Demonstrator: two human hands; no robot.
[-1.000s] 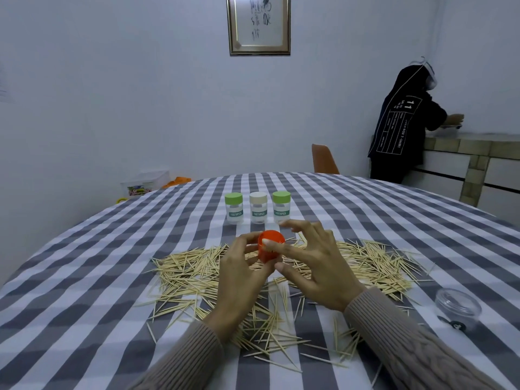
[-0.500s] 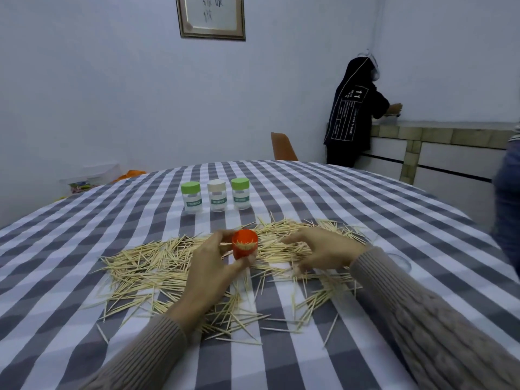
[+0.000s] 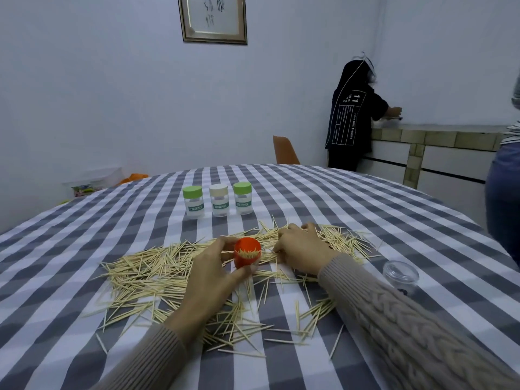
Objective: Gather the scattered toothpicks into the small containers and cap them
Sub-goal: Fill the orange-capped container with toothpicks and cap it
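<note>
My left hand (image 3: 209, 273) grips the orange container (image 3: 247, 252), tilted with toothpick tips showing in its mouth, above the toothpicks (image 3: 146, 270) scattered mid-table. My right hand (image 3: 302, 247) rests fingers-down on the pile just beside it; whether it pinches any, I cannot tell. Three capped jars (image 3: 218, 200) stand toward the far edge.

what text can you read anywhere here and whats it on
"TOOTHPICK": label on each of three capped jars
"11": back of the black shirt; its smaller print is too small to read
Framed picture: brush marks, unreadable
</note>
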